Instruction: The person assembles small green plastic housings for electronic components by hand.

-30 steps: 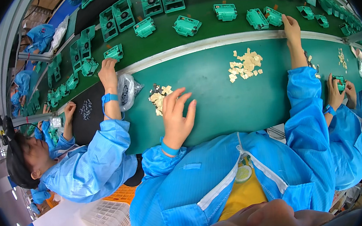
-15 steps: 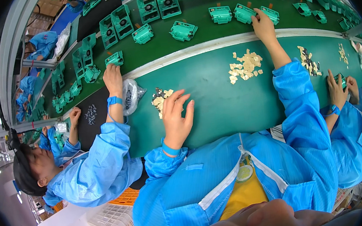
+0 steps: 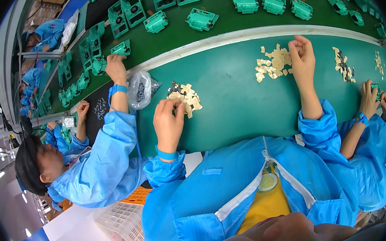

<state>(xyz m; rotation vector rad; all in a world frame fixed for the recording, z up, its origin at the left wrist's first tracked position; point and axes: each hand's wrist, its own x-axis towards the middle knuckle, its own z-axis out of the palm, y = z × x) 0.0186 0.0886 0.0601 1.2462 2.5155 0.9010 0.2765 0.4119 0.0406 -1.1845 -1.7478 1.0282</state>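
Observation:
At the near edge of a pile of small beige pieces (image 3: 191, 97) mixed with black ones, my left hand (image 3: 167, 123) has its fingers bent down and drawn together. Whatever its fingertips may hold is hidden. My right hand (image 3: 303, 58) is raised at the right side of a second pile of beige pieces (image 3: 271, 64). Its fingers are loosely bent, with a gap to the thumb, and nothing shows in them. Beyond it, a green plastic housing (image 3: 302, 8) lies on the dark green belt (image 3: 239, 25), apart from my hand.
A pale rail (image 3: 222, 40) divides my green table (image 3: 233, 102) from the belt, where several green housings stand. A clear bag of dark parts (image 3: 141, 90) lies left. A co-worker's hand (image 3: 116, 70) is near a housing (image 3: 121, 49); another co-worker's hand (image 3: 368, 99) is at right.
My right hand has let go of the green housing on the belt and come back over the table. My left hand has shifted left, its spread fingers now drawn together at the pile.

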